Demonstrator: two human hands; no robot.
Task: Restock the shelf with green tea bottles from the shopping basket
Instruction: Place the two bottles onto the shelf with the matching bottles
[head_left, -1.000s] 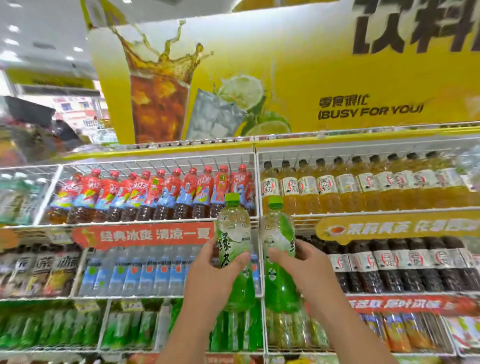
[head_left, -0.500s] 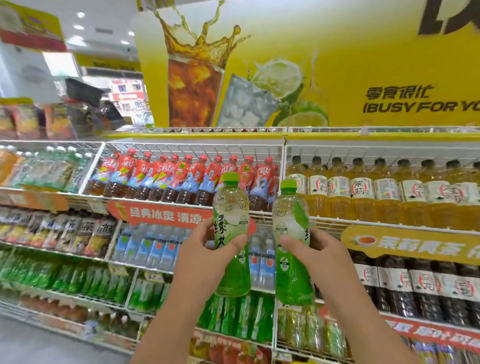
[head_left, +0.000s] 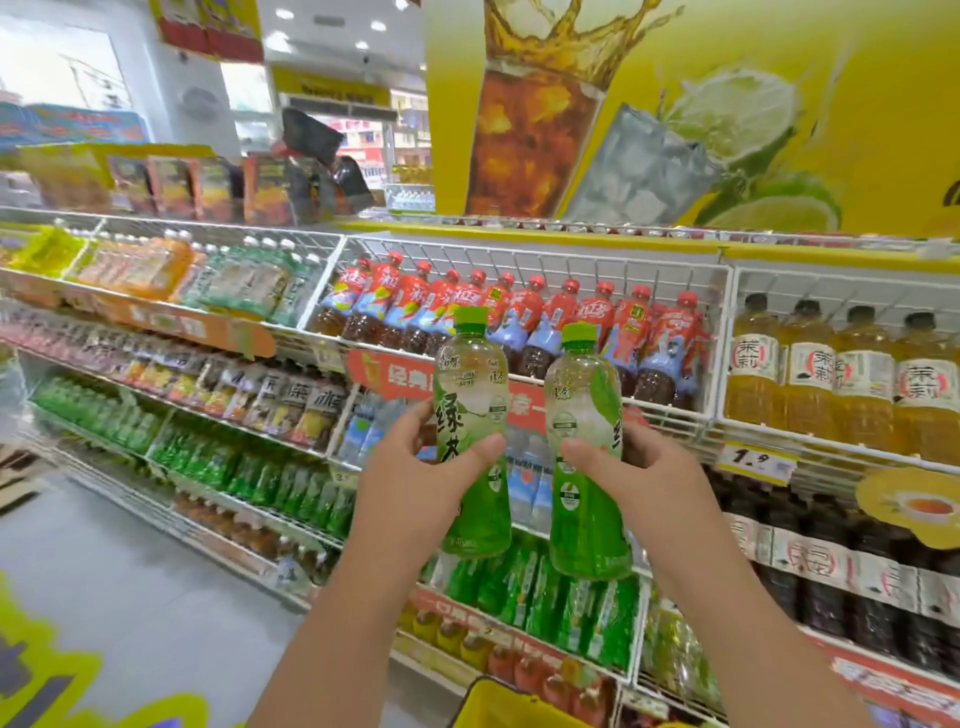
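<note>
I hold two green tea bottles upright in front of the drinks shelf. My left hand (head_left: 415, 483) grips the left green tea bottle (head_left: 470, 395) around its middle, thumb across the label. My right hand (head_left: 644, 478) grips the right green tea bottle (head_left: 584, 410) the same way. Both have green caps and green lower halves. Rows of the same green tea bottles (head_left: 545, 587) lie on a lower shelf just beneath the held pair. The yellow shopping basket (head_left: 498, 706) shows only a corner at the bottom edge.
White wire shelves (head_left: 722, 364) hold red-labelled tea bottles (head_left: 519, 312), yellow jasmine tea bottles (head_left: 836, 374), dark tea bottles (head_left: 831, 561) and water bottles (head_left: 524, 478). More green bottles (head_left: 249, 467) fill the lower left shelves. Grey aisle floor (head_left: 104, 571) lies to the left.
The view has swung left and down, so the shelves slid right and the aisle floor and basket corner appeared. Both hands still hold their bottles side by side.
</note>
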